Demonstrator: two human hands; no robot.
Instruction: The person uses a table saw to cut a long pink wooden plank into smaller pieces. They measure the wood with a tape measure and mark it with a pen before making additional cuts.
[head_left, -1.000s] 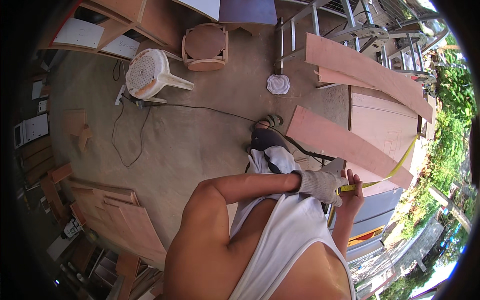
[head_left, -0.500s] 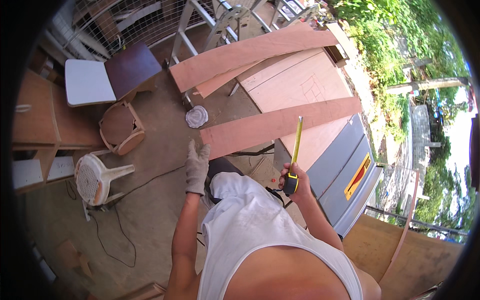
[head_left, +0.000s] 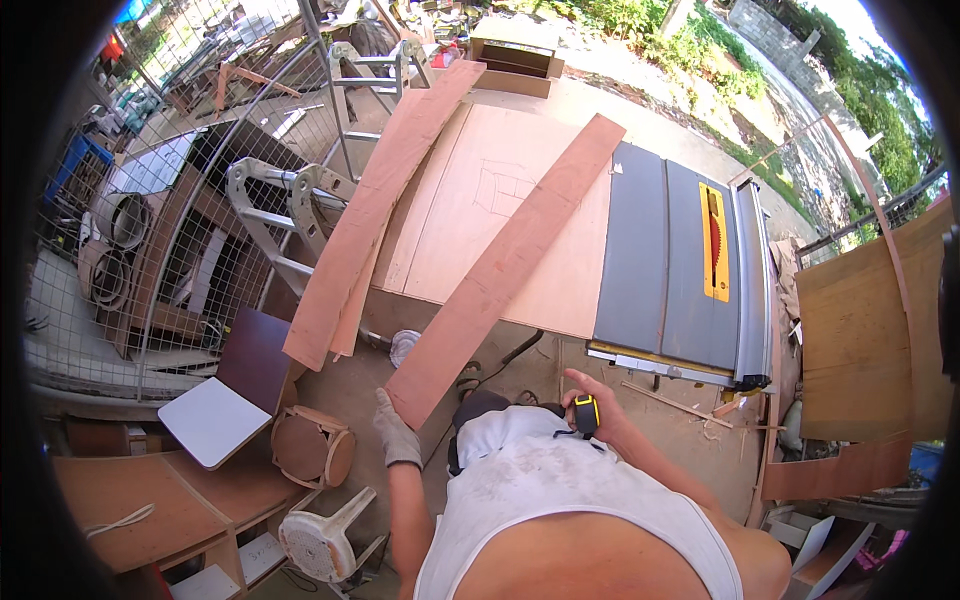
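A long reddish plywood strip [head_left: 505,270] lies slantwise across the table, its near end jutting over the table's edge. My left hand [head_left: 400,435], in a grey work glove, grips the corner of that near end; the plank partly hides the fingers. In my right hand [head_left: 604,410], which is bare, is a black and yellow tape measure [head_left: 587,413] held in front of my body. No blade shows outside its case. A pale plywood sheet [head_left: 555,290] with pencil lines lies under the strip.
Right of the sheet is a table saw [head_left: 640,250] with a yellow insert and red blade. More plywood strips [head_left: 370,225] lie at left, beside an aluminium ladder [head_left: 275,215]. A round wooden stool [head_left: 312,447], white plastic stool [head_left: 318,535] and wooden cabinet [head_left: 135,500] stand lower left.
The tape measure's yellow blade has gone back into its case. My left hand has closed on the strip's corner. The view has turned, showing more of the saw and fence.
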